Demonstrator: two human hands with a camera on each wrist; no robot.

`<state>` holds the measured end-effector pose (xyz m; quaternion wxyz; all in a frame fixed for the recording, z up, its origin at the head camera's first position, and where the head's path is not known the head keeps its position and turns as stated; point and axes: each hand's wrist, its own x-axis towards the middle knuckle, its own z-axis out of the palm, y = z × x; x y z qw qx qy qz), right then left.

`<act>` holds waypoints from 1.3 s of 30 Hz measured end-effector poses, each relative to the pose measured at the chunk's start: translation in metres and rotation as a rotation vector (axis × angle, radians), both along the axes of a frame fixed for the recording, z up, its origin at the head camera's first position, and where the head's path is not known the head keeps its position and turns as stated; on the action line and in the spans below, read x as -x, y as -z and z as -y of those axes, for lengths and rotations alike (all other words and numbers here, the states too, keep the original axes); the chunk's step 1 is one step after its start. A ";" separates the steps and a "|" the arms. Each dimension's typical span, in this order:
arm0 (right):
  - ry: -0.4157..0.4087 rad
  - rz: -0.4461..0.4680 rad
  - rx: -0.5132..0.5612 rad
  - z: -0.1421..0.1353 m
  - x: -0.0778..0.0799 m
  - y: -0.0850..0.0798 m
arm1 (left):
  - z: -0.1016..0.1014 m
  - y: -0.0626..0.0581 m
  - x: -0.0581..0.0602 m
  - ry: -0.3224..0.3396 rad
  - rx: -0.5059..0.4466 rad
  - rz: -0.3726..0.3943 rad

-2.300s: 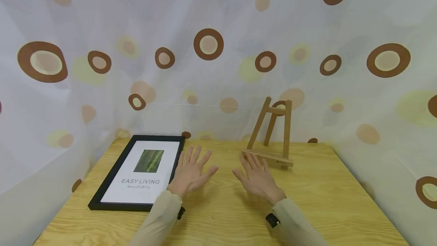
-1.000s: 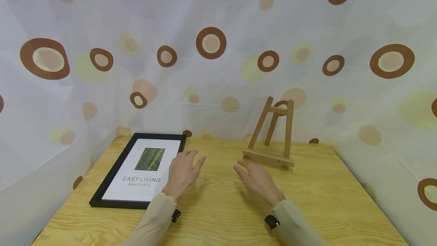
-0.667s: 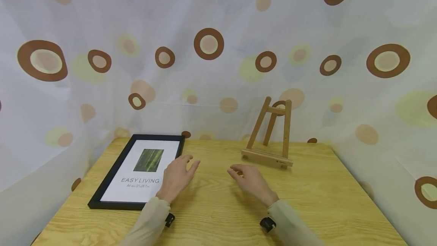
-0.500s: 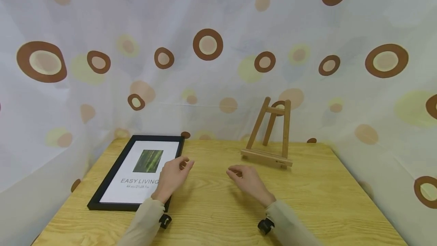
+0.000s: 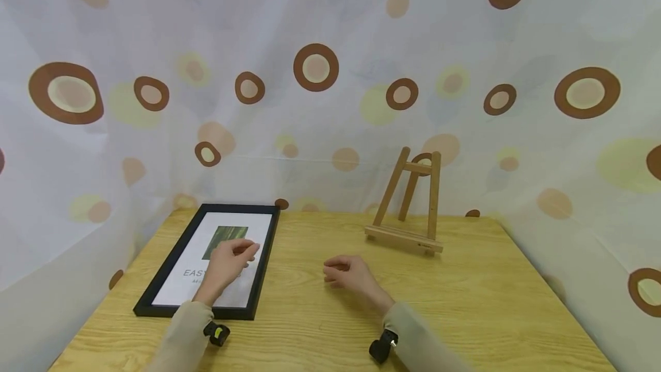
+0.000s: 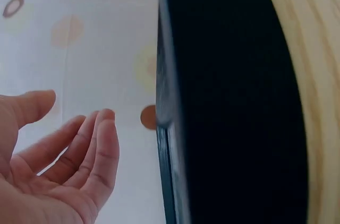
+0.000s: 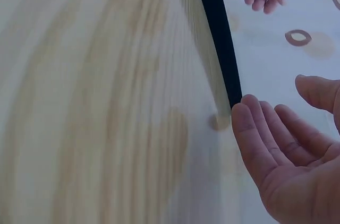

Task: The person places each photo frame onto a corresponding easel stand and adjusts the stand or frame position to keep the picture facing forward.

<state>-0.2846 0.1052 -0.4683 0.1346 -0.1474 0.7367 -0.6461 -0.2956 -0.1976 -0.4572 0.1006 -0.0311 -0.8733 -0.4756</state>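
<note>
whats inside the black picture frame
Inside the black picture frame is a white sheet with a small green picture and lettering starting "EAS"; in the head view the left hand hides part of both.

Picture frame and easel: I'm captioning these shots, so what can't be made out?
Head view: parts of the "EASY LIVING" lettering and green picture in the black picture frame, hidden by the left hand.
Head view: small print below the lettering, tiny and partly covered by that hand.
Head view: mark on the wooden easel, too small to read.
Left wrist view: frame's ends, cut off by top and bottom edges.
</note>
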 end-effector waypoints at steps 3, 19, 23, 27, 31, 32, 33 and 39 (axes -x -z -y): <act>-0.035 0.106 0.078 0.015 -0.004 -0.001 | 0.026 0.024 0.016 0.011 -0.030 0.008; -0.155 0.244 0.143 0.058 -0.017 0.008 | 0.111 0.029 -0.001 -0.101 0.034 0.192; -0.211 0.313 0.158 0.068 -0.018 0.008 | 0.120 -0.001 -0.025 -0.127 0.003 0.241; -0.247 0.349 0.171 0.080 -0.019 0.010 | 0.139 -0.003 -0.032 -0.192 0.013 0.299; -0.285 0.385 0.203 0.091 -0.021 0.012 | 0.155 0.001 -0.034 -0.226 -0.045 0.300; -0.293 0.394 0.209 0.093 -0.021 0.013 | 0.158 0.003 -0.034 -0.226 -0.058 0.292; -0.298 0.402 0.218 0.095 -0.022 0.013 | 0.160 0.003 -0.034 -0.227 -0.073 0.281; -0.292 0.417 0.253 0.107 -0.024 0.015 | 0.172 0.003 -0.036 -0.213 -0.064 0.277</act>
